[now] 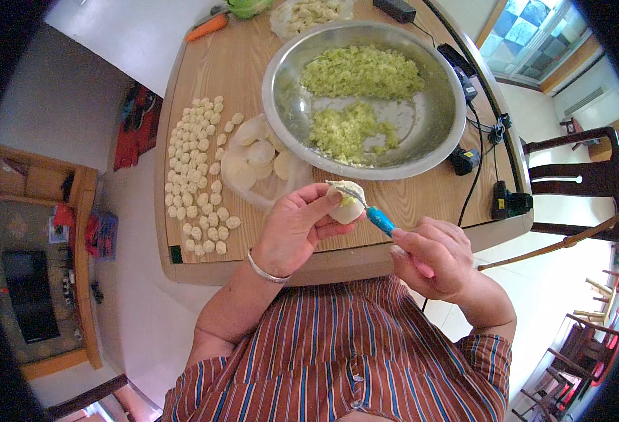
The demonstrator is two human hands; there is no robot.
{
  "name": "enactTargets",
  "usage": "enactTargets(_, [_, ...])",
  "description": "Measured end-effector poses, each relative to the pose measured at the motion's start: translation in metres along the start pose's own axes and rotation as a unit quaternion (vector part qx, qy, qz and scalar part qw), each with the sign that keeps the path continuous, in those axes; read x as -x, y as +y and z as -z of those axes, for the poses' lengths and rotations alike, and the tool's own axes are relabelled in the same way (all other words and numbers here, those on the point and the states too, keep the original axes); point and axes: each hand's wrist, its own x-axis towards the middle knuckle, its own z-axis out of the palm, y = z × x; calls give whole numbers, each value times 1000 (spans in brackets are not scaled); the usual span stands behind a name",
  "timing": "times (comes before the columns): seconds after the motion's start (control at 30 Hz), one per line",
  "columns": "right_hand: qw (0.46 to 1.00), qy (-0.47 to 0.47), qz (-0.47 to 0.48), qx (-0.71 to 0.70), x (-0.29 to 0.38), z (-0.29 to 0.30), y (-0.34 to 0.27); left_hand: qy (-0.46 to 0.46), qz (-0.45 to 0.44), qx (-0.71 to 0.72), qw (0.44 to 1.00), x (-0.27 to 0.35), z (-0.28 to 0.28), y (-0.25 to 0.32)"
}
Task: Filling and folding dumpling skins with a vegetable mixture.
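Note:
My left hand (301,219) cups a round dough wrapper (347,211) with some green filling on it, above the table's front edge. In my right hand (436,258) is a small utensil with a blue and pink handle (380,220). Its metal end lies against the filling, inside the wrapper. Just beyond my hands stands a large steel basin (365,171) holding two heaps of shredded green filling (362,71). Left of the basin, a clear plastic bag (267,195) contains several flat dough wrappers (261,153).
Many small dough pieces (196,158) cover the wooden table's (251,68) left side. A second bag of dough pieces (312,13) and a carrot (207,27) lie at the back. Black adapters (463,160) and cables line the right side. A dark wooden chair (578,179) stands beyond.

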Motion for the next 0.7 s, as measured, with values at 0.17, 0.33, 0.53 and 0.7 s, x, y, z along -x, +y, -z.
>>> enactTargets(0.17, [996, 71, -48, -2, -2, 2, 4, 1, 2, -16, 1000, 0, 3, 0])
enactTargets(0.33, [985, 125, -96, 65, -11, 0, 29, 5, 5, -11, 1000, 0, 4, 0])
enactTargets(0.53, [984, 29, -81, 155, -17, -12, 73, 13, 8, -2, 1000, 3, 3, 0])
enactTargets(0.7, [980, -36, -63, 188, -21, -13, 82, 22, 7, -17, 1000, 5, 4, 0])
